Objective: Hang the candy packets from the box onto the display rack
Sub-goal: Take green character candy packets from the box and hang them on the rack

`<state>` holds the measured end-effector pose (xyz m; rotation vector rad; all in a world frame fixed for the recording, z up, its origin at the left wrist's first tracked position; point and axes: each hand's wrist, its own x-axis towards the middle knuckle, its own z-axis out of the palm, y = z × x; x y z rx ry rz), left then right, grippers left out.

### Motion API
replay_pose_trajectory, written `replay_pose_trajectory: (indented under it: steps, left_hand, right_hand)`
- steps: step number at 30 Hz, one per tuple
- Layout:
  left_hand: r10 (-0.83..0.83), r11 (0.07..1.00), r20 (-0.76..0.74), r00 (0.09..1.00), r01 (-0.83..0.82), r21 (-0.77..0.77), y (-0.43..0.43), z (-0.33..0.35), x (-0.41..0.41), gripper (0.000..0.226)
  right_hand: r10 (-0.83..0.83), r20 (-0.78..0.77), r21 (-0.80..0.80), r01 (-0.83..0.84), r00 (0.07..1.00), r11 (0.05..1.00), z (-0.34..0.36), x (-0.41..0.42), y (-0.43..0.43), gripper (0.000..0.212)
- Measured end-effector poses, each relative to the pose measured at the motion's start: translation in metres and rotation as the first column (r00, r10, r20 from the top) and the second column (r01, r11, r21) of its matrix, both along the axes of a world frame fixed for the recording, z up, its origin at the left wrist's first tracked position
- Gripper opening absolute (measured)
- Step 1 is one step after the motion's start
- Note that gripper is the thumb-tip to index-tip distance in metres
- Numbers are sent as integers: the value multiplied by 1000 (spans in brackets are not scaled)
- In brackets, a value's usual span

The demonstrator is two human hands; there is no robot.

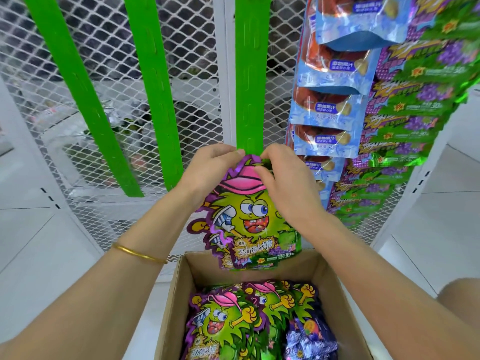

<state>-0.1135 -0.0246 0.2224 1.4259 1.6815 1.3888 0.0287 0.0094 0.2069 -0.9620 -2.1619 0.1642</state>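
Here the white mesh display rack (197, 74) fills the background, with three green hanging strips on it; the two at the left are bare, and farther right hang columns of blue packets (335, 105) and green-and-purple packets (415, 113). Below sits the open cardboard box (171, 307), with more candy packets (233, 320) lying flat inside. The step in hand looks to be the hanging itself: one candy packet (249, 219) is held upright above the box, its top edge right at the lower end of the third green strip (250, 74). Next, I judge, the packet's top has to be lined up with a tab on that strip and slipped on; whether there is a hole in the packet's top cannot be seen, as the fingers cover it. Both forearms reach forward and converge. The left hand (210, 167) pinches the packet's top left corner with curled fingers, and the right hand (288, 183) pinches the top by the pink cap, thumb in front.
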Motion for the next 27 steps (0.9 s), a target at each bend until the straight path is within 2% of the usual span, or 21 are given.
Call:
replay_pose_trajectory:
  steps: [4,8,12,15,19,22,24,26,27]
  left_hand:
    - [8,1000,15,1000,-9,13,0,1,0,22]
    - [0,1000,5,1000,0,3,-2,-1,-1,23]
    - [-53,997,-140,989,46,-59,-9,-7,-8,18]
    - [-131,990,-349,928,105,-91,-14,-20,-11,18]
    - [-55,998,-517,854,51,-22,-14,-35,-15,28]
    - [-56,998,-492,869,69,8,-19,-44,-18,51]
    - [29,996,-522,852,22,91,-29,-52,-19,64]
    - [154,983,-539,828,-71,172,-45,-70,-24,64]
    - [178,980,-525,832,-103,169,-53,-82,-28,62]
  right_hand:
    - [-9,18,-38,10,1000,999,-3,-1,2,15]
    - [-5,40,-70,8,999,997,-8,0,3,16]
    - [33,79,-168,-19,996,986,-19,1,3,19]
    - [24,47,-166,-16,999,986,-26,-2,4,23]
    - [24,-1,-135,-24,1000,991,-35,-4,5,28]
    - [8,-1,-41,-8,1000,999,-43,0,1,33]
    - [-95,-21,175,97,995,980,-54,8,-8,38]
    - [-156,-128,372,194,979,908,-77,18,-27,33]
    - [-142,-148,392,190,979,900,-93,20,-36,29]
